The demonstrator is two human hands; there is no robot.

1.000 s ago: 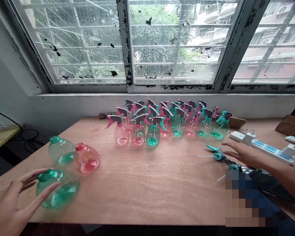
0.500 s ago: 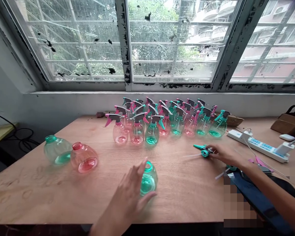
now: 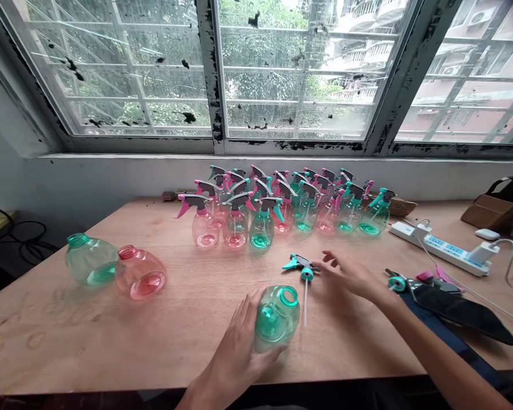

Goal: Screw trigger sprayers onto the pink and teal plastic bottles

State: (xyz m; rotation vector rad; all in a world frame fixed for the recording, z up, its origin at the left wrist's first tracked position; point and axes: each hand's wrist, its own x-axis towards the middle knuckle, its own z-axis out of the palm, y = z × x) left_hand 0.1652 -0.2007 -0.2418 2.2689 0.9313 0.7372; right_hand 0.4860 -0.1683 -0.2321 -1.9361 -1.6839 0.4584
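My left hand [image 3: 239, 347] is wrapped round a green clear bottle [image 3: 276, 316] with no top, tilted on the wooden table [image 3: 196, 319] near its front edge. My right hand [image 3: 346, 276] pinches a teal and grey spray head [image 3: 301, 265] whose thin white tube hangs down beside the bottle's open neck. The spray head is just above and right of the bottle's mouth, apart from it.
Two uncapped bottles lie at the left, one green [image 3: 88, 259] and one pink [image 3: 140, 274]. Several finished spray bottles [image 3: 282, 208] stand in rows below the window. A white power strip [image 3: 440, 247], loose spray heads [image 3: 399, 282] and a dark bag [image 3: 457, 310] are at the right.
My left hand carried the green bottle from the far left to the middle front and tilted it. My right hand picked up a spray head and brought it leftward to the bottle.
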